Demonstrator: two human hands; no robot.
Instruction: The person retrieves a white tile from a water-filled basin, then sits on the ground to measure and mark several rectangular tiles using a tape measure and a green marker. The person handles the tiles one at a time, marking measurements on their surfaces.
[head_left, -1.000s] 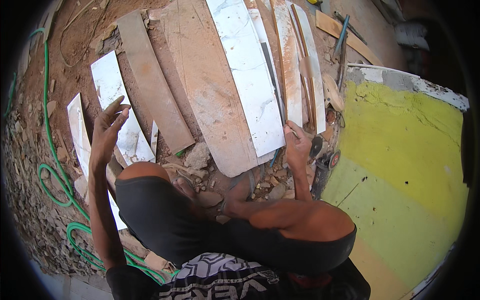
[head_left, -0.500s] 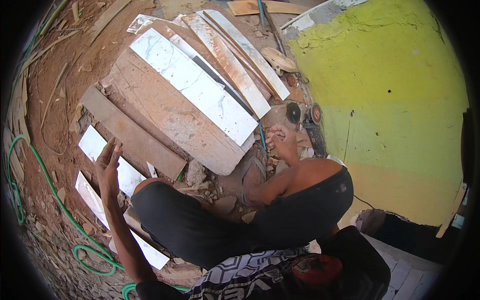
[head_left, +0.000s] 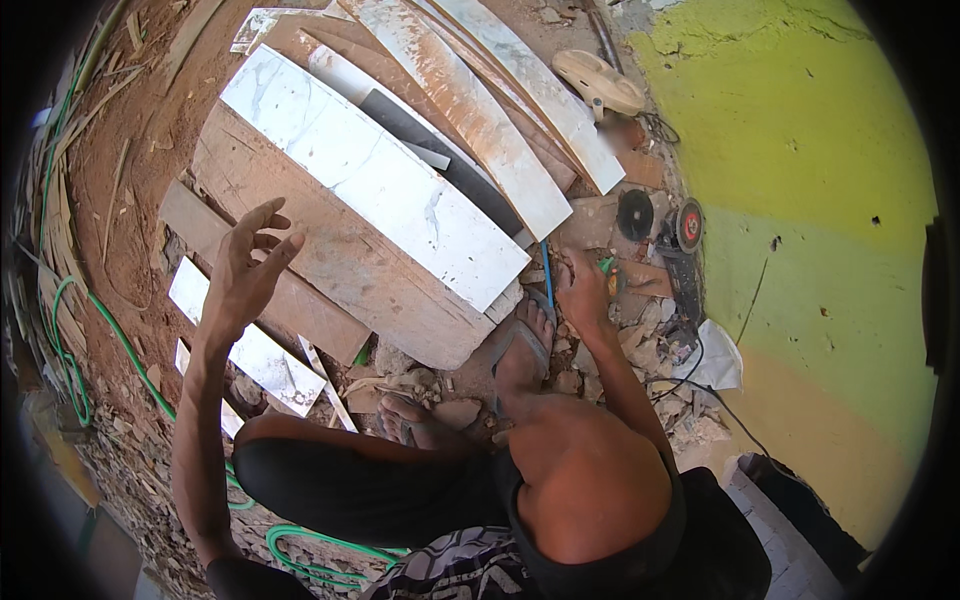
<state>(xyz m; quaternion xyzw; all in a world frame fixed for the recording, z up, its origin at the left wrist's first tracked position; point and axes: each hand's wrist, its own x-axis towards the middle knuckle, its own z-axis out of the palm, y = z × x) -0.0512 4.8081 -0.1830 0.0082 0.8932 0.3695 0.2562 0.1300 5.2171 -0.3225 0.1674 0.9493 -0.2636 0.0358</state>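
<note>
My left hand (head_left: pixel 250 268) hovers over the brown stone slab (head_left: pixel 300 215), fingers bent but apart, with nothing in it. A long white marbled tile strip (head_left: pixel 375 170) lies on that slab. At the right, my right hand (head_left: pixel 583 290) reaches low beside my sandalled foot, its fingers closed. A small green and yellow object (head_left: pixel 610 275) shows at its fingers; its kind is unclear. Close by are a thin blue stick (head_left: pixel 547 272), a black cutting disc (head_left: pixel 635 214) and an angle grinder (head_left: pixel 687 240) with a red-centred disc.
Dusty white tile strips (head_left: pixel 470 110) lie beyond the slab. A brown strip (head_left: pixel 325 315) and white tile pieces (head_left: pixel 275 370) are at left. A beige sandal-like object (head_left: pixel 598 82) lies near the yellow-green wall (head_left: pixel 800 170). Green hose (head_left: pixel 125 340), a black cable (head_left: pixel 735 412) and rubble surround me.
My left hand has moved right and inward, from beside the brown strip to above the slab. My right arm reaches further out, and the green and yellow object now shows by that hand.
</note>
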